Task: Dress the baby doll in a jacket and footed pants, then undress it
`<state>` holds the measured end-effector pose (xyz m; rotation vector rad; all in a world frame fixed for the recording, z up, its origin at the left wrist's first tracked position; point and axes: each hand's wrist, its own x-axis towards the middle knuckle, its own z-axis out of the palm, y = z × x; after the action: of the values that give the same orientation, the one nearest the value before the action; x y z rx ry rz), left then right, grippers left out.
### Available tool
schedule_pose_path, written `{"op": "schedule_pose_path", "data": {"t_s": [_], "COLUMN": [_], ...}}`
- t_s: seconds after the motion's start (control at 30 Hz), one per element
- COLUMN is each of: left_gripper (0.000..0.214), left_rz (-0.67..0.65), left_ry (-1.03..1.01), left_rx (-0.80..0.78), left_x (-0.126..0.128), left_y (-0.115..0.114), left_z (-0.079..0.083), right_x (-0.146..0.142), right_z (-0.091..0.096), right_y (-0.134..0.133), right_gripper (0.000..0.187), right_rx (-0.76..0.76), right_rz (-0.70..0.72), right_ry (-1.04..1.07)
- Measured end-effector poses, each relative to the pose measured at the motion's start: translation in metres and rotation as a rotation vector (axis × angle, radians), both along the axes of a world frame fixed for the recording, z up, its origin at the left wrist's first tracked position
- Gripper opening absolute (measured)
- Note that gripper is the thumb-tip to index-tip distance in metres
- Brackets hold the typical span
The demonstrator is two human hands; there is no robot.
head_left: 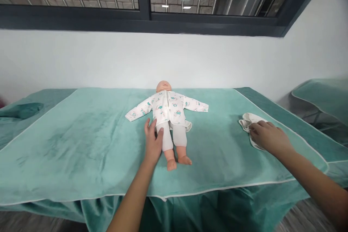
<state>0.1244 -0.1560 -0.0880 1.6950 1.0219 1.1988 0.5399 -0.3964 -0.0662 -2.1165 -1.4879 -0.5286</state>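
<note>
A baby doll (164,86) lies on its back in the middle of the bed, head toward the wall, bare feet toward me. It wears a white long-sleeved jacket (176,107) with a green and orange print, its sleeves spread wide, and white fabric covers its legs. My left hand (153,141) rests beside the doll's leg at the jacket's lower edge, fingers apart. Over to the right, my right hand (268,136) has its fingers closed on a crumpled white cloth garment (252,117) lying on the bed. Its exact kind is hidden by the folds and my hand.
A light green velvet sheet (81,152) with white piping covers the bed, over a darker green cover (206,210) hanging at the front. Behind stand a white wall (108,58) and a dark-framed window (144,20). Green fabric (326,98) lies at the far right.
</note>
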Motion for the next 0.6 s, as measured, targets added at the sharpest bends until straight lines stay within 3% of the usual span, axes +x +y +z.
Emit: {"op": "schedule_pose_path", "data": {"t_s": [0.1,0.17,0.3,0.47,0.6], "left_gripper": [0.05,0.049,0.049,0.06,0.033], "left_rz": [-0.048,-0.058,-0.109,-0.301,-0.323], "left_ry": [0.073,0.113,0.196,0.088,0.061], "left_rx": [0.054,0.081,0.143,0.183,0.188], "left_x": [-0.007,-0.011,-0.018,-0.022,-0.038], "left_y": [-0.019,-0.034,-0.063,-0.093,-0.103], "left_z": [0.001,0.001,0.011,0.054,0.095], "right_x": [-0.008,-0.028,-0.11,-0.231,-0.277], "right_z": [0.005,0.013,0.046,0.102,0.134], "right_y": [0.022,0.038,0.061,0.075,0.093], "right_gripper": [0.024,0.027,0.024,0.015,0.014], "right_rx": [-0.144,-0.116,-0.114,-0.05,-0.036], "right_rz": [-0.009,-0.01,0.275,0.665,0.836], "right_ry": [-0.153,-0.142,0.093,0.467,0.653]}}
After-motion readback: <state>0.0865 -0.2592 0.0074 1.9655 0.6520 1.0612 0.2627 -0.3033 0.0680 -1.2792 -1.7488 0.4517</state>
